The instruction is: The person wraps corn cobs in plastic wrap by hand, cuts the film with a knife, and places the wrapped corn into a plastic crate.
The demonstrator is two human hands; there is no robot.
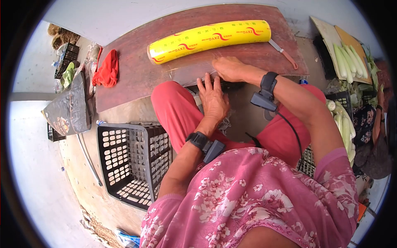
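Note:
A long yellow roll of cling film [211,40] with red and green print lies across the dark red wooden table. Between it and the table's near edge, a clear sheet of film [188,75] stretches flat. My left hand [214,99] rests on the near edge with its fingers stretched out, touching the film. Just beyond it, my right hand [230,68] is closed at the film's right end; its fingertips are mostly hidden. A knife with a pinkish handle [288,59] lies right of the roll.
A red cloth [106,69] hangs over the table's left side [136,84]. An empty black crate [124,159] stands on the floor at my left. Long pale green vegetables [350,62] lie on a board at right, with more below [343,124]. Another person's arm [378,111] shows at far right.

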